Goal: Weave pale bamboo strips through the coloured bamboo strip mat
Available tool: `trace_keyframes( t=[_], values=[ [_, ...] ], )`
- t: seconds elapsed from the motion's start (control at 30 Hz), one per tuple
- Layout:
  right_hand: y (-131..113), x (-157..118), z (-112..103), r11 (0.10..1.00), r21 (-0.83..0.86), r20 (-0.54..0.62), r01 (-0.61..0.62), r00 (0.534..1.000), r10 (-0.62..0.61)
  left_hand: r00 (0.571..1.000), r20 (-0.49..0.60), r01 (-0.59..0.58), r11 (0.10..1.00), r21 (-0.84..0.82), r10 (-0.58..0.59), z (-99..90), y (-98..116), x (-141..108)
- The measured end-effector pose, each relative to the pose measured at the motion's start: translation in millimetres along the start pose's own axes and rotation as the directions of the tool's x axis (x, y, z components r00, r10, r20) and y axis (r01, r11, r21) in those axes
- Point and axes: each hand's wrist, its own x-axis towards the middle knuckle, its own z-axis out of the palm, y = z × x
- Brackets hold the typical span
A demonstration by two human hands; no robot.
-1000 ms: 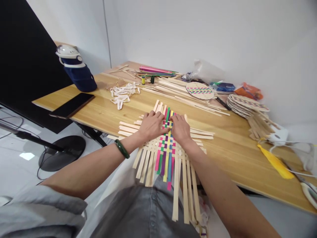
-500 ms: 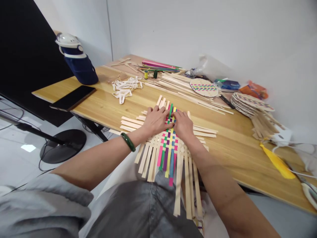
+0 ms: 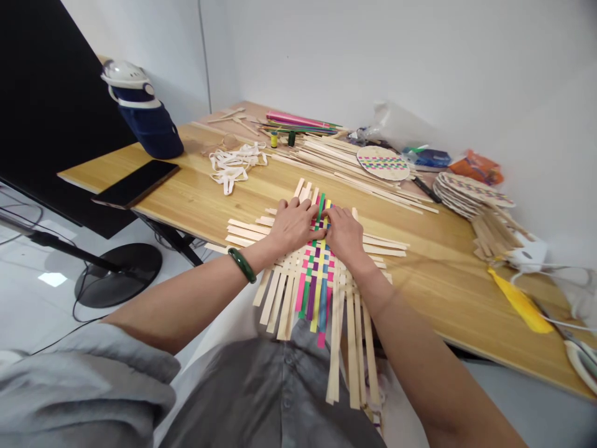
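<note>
A partly woven mat (image 3: 321, 264) of pale bamboo strips, with pink, green, purple, yellow and blue strips down its middle, lies over the table's front edge. Its loose ends fan out on all sides and hang toward my lap. My left hand (image 3: 293, 225) rests on the far part of the weave, fingers bent, thumb pointing right across the coloured strips. Close beside it, my right hand (image 3: 344, 230) has its fingers curled down onto the strips. Both sets of fingertips press on the weave near its centre line; what they pinch is partly hidden.
On the wooden table (image 3: 448, 274) lie a phone (image 3: 136, 184), white ribbon (image 3: 236, 163), loose bamboo strips (image 3: 336, 158) and a round woven piece (image 3: 383, 163). A blue bottle (image 3: 147, 115) stands at left. Stacked woven rounds (image 3: 471, 193), a yellow tassel (image 3: 520, 302) and scissors (image 3: 581, 358) are at right.
Both hands stay nearly in place on the weave, with only tiny finger shifts. The whole view has moved very slightly.
</note>
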Motion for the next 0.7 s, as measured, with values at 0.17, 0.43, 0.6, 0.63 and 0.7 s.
trace_keyframes(
  t=[0.17,0.43,0.6,0.63,0.7],
  values=[
    [0.1,-1.3,0.4,1.0,0.009,-0.007,-0.001,1.0,0.001,1.0,0.003,-0.001,1.0,-0.014,0.001,-1.6,3.2,-1.1],
    [2.1,-2.3,5.3,0.997,0.078,-0.086,0.0,0.996,0.007,0.986,-0.022,0.156,0.97,-0.184,-0.163,-21.6,-18.7,-9.5],
    [1.4,-2.2,5.2,0.996,0.093,-0.071,-0.009,0.997,0.015,0.98,0.064,0.196,0.971,-0.136,-0.189,-30.8,-46.8,-24.5],
    [1.1,-2.3,5.0,0.996,0.091,-0.069,-0.009,0.998,0.015,0.986,0.083,0.156,0.982,-0.104,-0.148,-31.4,-48.4,-26.3],
    [0.5,-2.5,4.5,0.996,0.083,-0.058,-0.013,0.998,0.018,0.992,0.099,0.088,0.996,-0.032,-0.085,-32.3,-47.0,-27.3]
  ],
)
